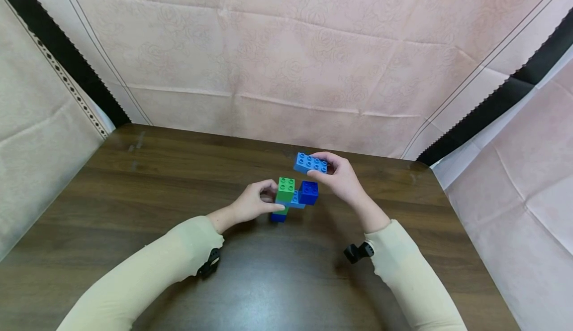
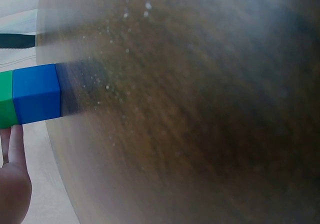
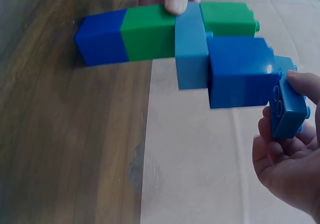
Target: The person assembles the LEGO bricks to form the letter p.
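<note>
A stack of toy building bricks stands upright on the wooden table, gripped by my left hand (image 1: 250, 202) between thumb and fingers. At its foot is a dark blue brick (image 3: 100, 38), then a green brick (image 3: 151, 32), then a light blue brick (image 3: 191, 49) jutting to the right. On top of that sit another green brick (image 1: 285, 189) at the left and a dark blue brick (image 1: 309, 193) at the right. My right hand (image 1: 337, 177) pinches a loose light blue brick (image 1: 306, 163) by its right end, above and behind the stack. Its studs face up.
The dark wooden table (image 1: 179, 186) ends at a pale patterned cloth (image 1: 277, 62) behind the hands. More cloth hangs at both sides, with black strips along the corners. Black wrist cameras sit at both sleeves, the right one (image 1: 359, 252) standing out from its cuff.
</note>
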{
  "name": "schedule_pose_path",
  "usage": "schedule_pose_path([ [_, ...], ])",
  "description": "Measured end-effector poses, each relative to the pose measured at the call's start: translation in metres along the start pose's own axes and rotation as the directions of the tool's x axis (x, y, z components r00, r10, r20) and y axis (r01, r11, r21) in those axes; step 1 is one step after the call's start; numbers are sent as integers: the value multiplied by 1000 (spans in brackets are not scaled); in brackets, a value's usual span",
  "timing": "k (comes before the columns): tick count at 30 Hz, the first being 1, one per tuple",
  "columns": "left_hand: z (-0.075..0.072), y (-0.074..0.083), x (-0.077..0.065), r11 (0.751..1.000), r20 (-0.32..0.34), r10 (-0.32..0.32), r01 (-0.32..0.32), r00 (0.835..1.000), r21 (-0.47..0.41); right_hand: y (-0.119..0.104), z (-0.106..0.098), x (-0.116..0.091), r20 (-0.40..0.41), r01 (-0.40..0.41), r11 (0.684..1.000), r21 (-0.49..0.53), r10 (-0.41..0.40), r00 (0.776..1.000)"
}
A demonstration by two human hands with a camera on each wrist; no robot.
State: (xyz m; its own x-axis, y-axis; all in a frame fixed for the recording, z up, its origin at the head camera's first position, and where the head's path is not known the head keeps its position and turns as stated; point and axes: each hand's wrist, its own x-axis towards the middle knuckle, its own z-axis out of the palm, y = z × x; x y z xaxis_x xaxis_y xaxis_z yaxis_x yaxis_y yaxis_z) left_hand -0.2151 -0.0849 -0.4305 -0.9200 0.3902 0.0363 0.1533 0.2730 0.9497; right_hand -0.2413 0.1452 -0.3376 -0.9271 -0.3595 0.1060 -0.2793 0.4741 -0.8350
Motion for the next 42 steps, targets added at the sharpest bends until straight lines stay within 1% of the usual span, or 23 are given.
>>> schedule_pose_path([
  [4, 0, 1, -1, 1000, 0, 7, -7, 1000, -4, -6, 4, -3, 40, 8, 1000, 6, -9, 999],
  [9, 0, 1, -1, 1000, 2, 8, -8, 1000, 2, -11, 7, -7, 74, 5, 1000, -20, -4, 997],
  [19, -1, -1, -1, 1000, 12, 16, -16, 1000, -6, -12, 14, -12, 155, 32, 998, -47, -24, 988],
  [33, -2, 2, -2, 1000, 13, 15, -15, 1000, 2, -15, 16, -13, 173, 25, 994, -103, -7, 985],
  [42, -2, 3, -3, 1000, 15, 5, -5, 1000, 6, -22, 16, -12, 196, 35, 984, -176, 0, 981],
])
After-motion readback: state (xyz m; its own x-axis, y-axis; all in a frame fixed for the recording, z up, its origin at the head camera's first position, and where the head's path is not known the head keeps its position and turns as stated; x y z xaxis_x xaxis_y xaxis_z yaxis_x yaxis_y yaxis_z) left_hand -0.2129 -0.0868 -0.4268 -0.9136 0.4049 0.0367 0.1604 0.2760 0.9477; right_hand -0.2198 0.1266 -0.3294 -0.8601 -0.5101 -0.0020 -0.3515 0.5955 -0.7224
